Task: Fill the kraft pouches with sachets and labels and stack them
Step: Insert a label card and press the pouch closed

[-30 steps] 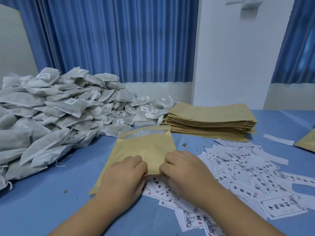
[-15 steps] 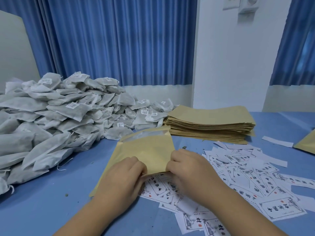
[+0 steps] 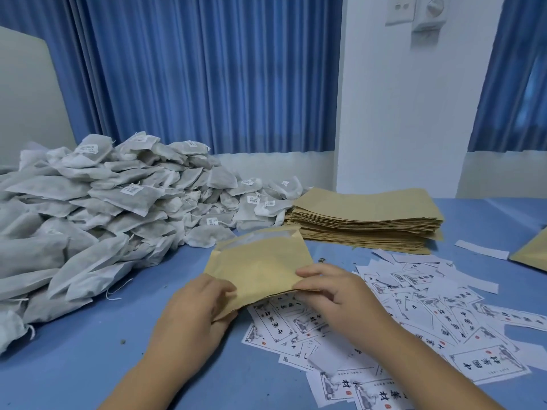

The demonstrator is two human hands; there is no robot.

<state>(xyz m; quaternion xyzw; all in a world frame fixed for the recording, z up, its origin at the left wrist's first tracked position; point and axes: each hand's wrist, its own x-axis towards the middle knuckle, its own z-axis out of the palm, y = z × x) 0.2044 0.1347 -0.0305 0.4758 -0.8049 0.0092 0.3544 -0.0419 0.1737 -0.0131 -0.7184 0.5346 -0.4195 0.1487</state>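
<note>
A kraft pouch [image 3: 260,261] is held tilted up off the blue table [image 3: 74,365], its mouth facing away. My left hand [image 3: 198,309] pinches its near left corner. My right hand [image 3: 334,291] pinches its near right edge. To the left lies a large heap of grey-white sachets [image 3: 97,214]. Printed white labels [image 3: 429,315] are scattered under and to the right of my hands. A stack of flat kraft pouches [image 3: 367,220] sits behind the labels.
Another kraft pouch [image 3: 532,253] shows at the right edge. A loose white strip [image 3: 481,249] lies next to it. Blue curtains [image 3: 207,72] and a white wall pillar [image 3: 399,113] stand behind the table.
Both hands have lifted the pouch's near edge off the labels and tilted it up. The camera view has tipped slightly upward.
</note>
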